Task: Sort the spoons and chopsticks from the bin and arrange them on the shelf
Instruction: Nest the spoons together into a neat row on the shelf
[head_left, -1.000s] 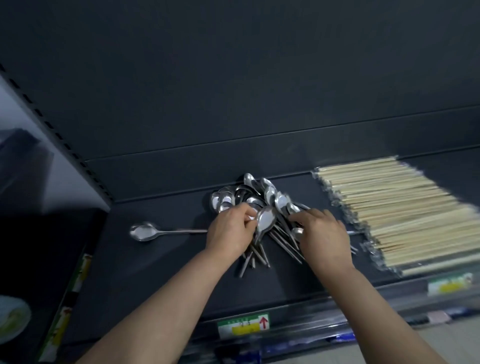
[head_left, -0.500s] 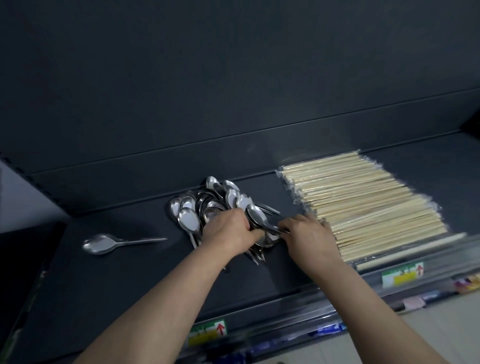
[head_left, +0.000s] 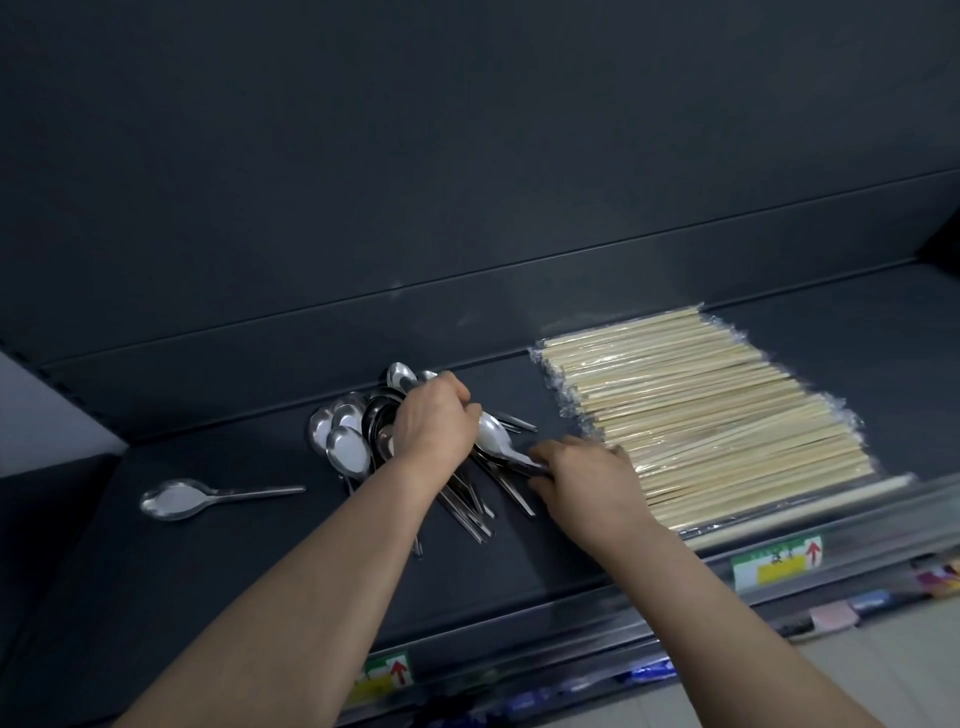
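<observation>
left hand (head_left: 434, 422) curled on spoon pile (head_left: 349, 442), mid shelf (head_left: 234, 571). right hand (head_left: 584, 480) pinches one spoon handle (head_left: 517, 459). chopsticks (head_left: 701, 415) lie near right edge. pull too fast: pile may slide, spoons fall off front edge.

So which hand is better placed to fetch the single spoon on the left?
Probably the left hand: it grips the spoon pile, nearer the single spoon; the right hand pinches a spoon handle by the chopsticks.
</observation>
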